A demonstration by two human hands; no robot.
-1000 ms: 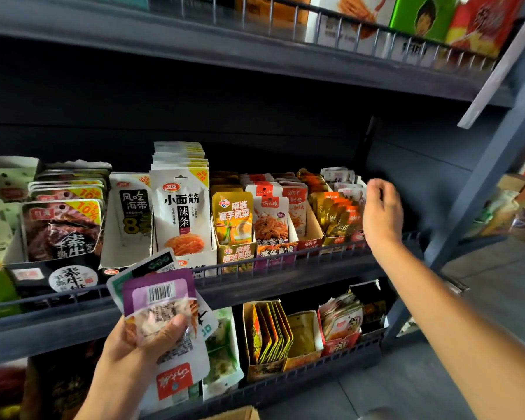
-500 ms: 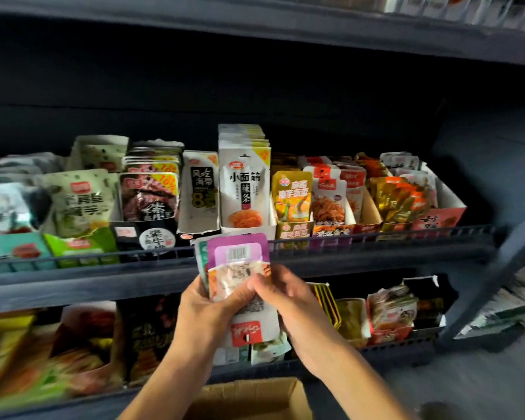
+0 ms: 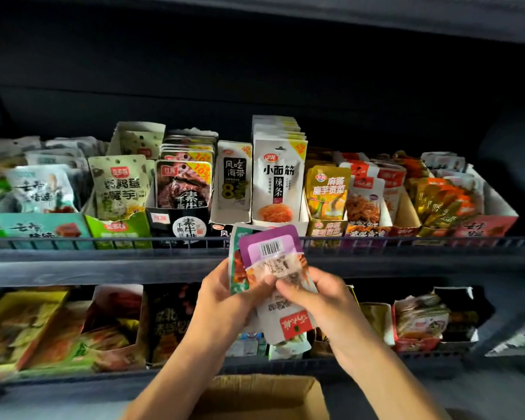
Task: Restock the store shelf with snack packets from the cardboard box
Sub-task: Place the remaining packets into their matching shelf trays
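Dark store shelf [image 3: 103, 262], its trays already packed. Left hand [image 3: 222, 301] grips a fan of packets [image 3: 270, 268] just before the rail; right hand [image 3: 315, 298] pinches the front one. Box [image 3: 261, 398] sits below. Pulling one could drag loose neighbours out, dropping them.

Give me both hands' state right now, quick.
Left hand: closed, gripping the fanned stack of snack packets.
Right hand: closed, pinching the purple-topped packet at the front of that stack.

Both hands [image 3: 273, 301] gripping snack packets [image 3: 272, 262], stocked shelf [image 3: 103, 263], cardboard box [image 3: 261, 395]
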